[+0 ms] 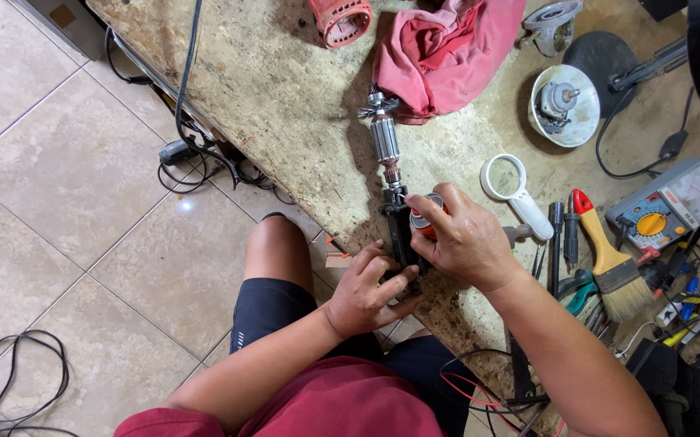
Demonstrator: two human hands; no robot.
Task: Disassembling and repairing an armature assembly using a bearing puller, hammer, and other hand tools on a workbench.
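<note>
So there's one motor armature [384,137] lying on the worn workbench [285,89], copper windings, fan end by the single pink rag [447,48]; its near end sits in a black puller [401,231]; left hand [368,291] is curled around the puller's lower end, right hand [465,239] pinches one small red-and-silver can [424,220] over it; one magnifier [516,190], one paintbrush [609,259] off to the right
</note>
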